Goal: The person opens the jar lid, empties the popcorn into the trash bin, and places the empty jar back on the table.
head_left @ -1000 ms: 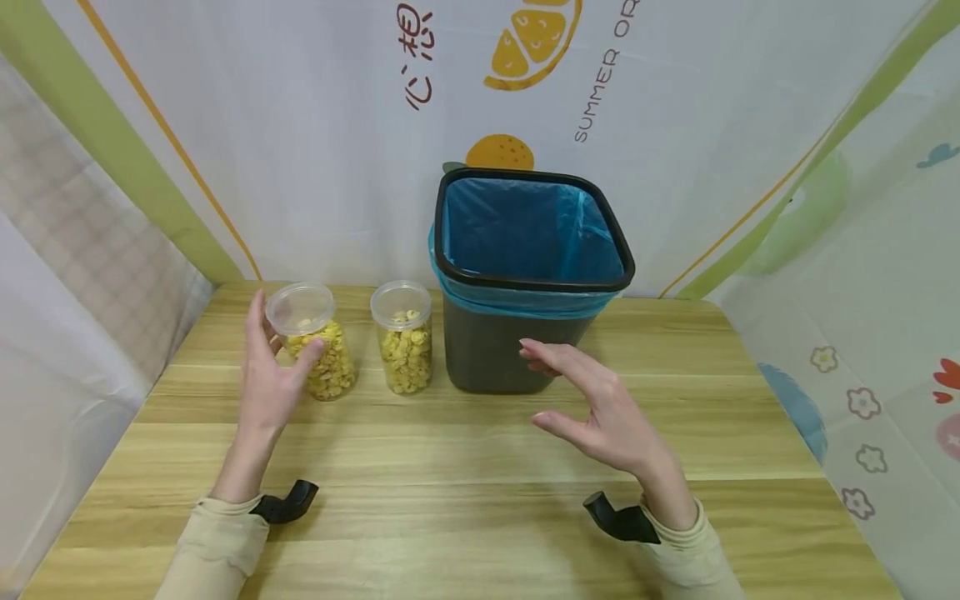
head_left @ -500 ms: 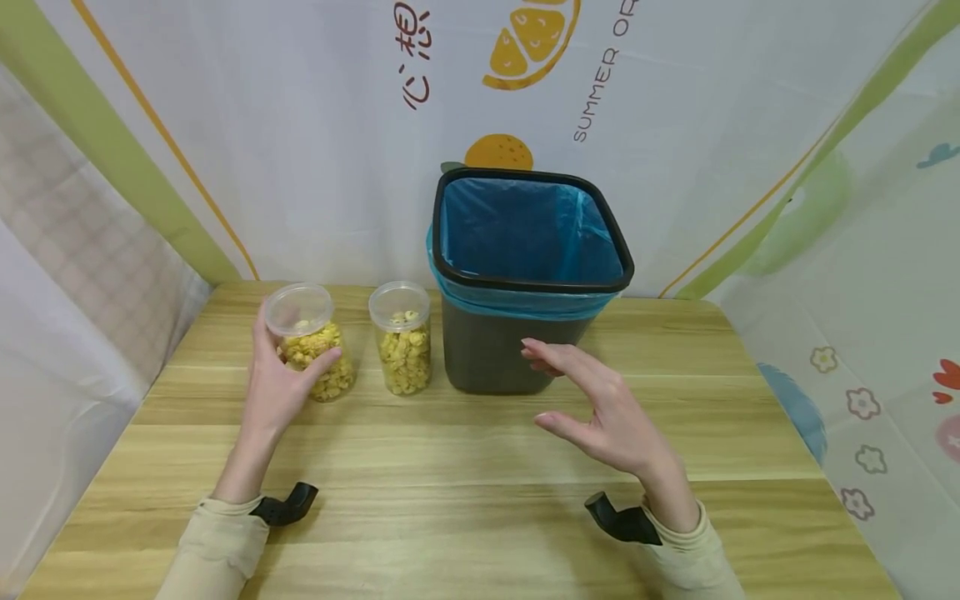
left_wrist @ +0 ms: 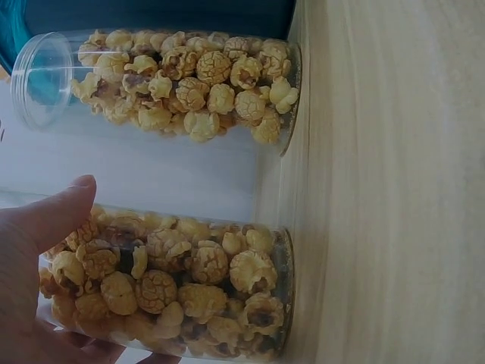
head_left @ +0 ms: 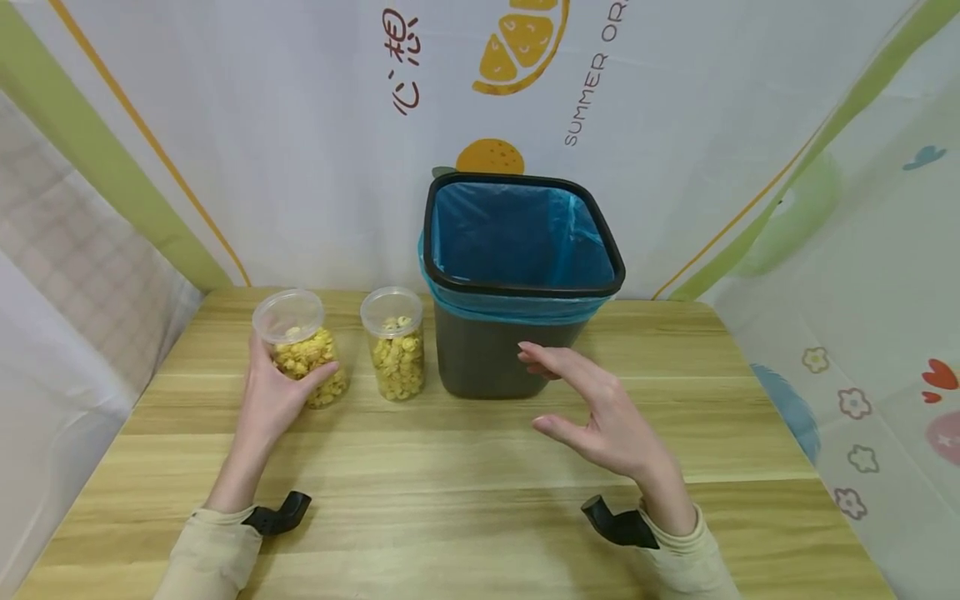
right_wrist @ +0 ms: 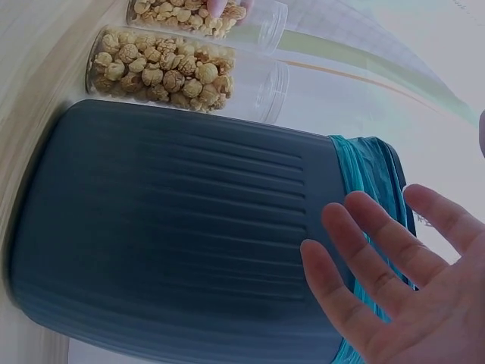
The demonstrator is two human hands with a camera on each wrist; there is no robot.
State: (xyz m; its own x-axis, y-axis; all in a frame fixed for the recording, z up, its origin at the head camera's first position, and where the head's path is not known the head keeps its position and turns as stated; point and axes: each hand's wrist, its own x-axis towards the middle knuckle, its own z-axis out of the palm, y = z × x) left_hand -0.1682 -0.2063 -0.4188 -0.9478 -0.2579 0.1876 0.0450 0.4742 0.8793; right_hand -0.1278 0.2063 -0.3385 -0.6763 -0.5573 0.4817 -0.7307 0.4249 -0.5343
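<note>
In the head view, my left hand [head_left: 273, 392] grips a clear lidded jar of popcorn [head_left: 307, 354] at the left of the table, thumb on the near side and fingers behind it. The left wrist view shows this popcorn jar [left_wrist: 174, 288] with its base right at the tabletop; the fingers are partly hidden behind it. A second popcorn jar [head_left: 397, 358] stands upright just to its right. My right hand [head_left: 600, 408] hovers before the dark trash bin [head_left: 487, 354], palm facing left, thumb apart from the extended fingers, holding nothing.
The trash bin has a black rim and a blue liner bag [head_left: 517, 308] folded over its top. Wood-grain tabletop [head_left: 450, 500] stretches in front. A printed white curtain [head_left: 322, 150] closes off the back, with more cloth at both sides.
My left thumb and fingers have closed in around the left popcorn jar. The right hand keeps its pose. The head view has shifted slightly.
</note>
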